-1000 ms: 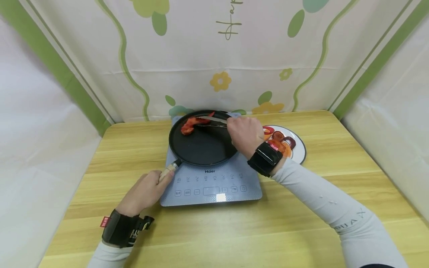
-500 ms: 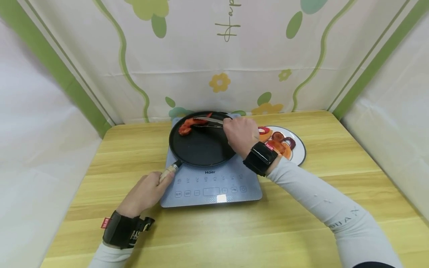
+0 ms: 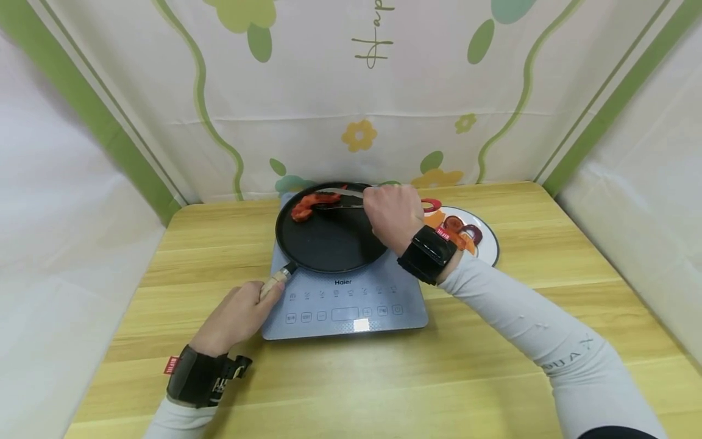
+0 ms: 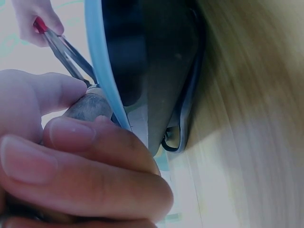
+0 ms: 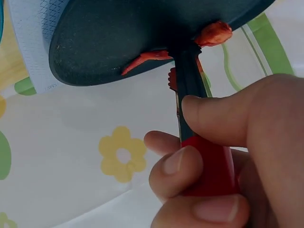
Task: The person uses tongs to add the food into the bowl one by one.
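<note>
My left hand (image 3: 237, 317) grips the wooden handle (image 3: 272, 283) of a black frying pan (image 3: 329, 244). The pan sits on a grey Haier induction cooktop (image 3: 351, 323). My right hand (image 3: 393, 216), over the pan's right rim, grips a pair of tongs (image 5: 190, 85) by their red handle (image 5: 211, 166). At the pan's far left, a reddish, elongated piece of food (image 3: 307, 207), like cooked meat, is between the tongs' dark tips; in the right wrist view it sticks out on both sides of them. Most of the handle is hidden behind my right hand in the head view.
Right of the cooktop, partly behind my right wrist, stands a white dark-rimmed plate (image 3: 490, 247) with several orange and reddish slices and a purple ring (image 3: 472, 233). A flower-printed cloth (image 3: 307, 91) hangs right behind the wooden table (image 3: 351, 390).
My right hand has shifted slightly left with the tongs, and their red handle end now shows right of it. The food has shifted a little left. My left hand stays on the pan handle.
</note>
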Motion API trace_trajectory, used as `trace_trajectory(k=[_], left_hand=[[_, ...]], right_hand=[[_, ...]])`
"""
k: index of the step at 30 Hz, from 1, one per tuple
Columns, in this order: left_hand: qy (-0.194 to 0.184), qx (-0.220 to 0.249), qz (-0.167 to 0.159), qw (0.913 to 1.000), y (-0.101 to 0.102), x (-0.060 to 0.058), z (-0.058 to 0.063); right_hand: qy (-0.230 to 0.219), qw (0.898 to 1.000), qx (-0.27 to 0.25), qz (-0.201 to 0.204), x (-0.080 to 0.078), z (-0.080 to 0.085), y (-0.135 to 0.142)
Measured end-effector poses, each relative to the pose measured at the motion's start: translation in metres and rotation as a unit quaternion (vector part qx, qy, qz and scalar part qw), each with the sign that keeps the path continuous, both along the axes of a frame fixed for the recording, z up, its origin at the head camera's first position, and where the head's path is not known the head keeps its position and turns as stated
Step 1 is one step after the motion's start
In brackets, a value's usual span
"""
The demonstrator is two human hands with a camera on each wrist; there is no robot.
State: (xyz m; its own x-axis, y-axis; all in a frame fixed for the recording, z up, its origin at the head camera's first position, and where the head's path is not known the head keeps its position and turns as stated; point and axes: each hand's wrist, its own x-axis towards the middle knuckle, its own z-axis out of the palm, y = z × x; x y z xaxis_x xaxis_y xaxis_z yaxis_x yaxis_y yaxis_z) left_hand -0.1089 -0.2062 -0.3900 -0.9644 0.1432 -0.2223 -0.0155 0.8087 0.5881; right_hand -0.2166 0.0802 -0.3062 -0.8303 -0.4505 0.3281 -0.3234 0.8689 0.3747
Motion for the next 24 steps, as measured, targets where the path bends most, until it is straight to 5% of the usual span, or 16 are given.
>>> trace_trajectory(k=[24], left_hand=[[0.004,-0.001,-0.005,1.0,0.0,-0.001,0.0]], right_hand=[[-0.018,0.999,-0.029,0.022,0.015,-0.004,0.037]])
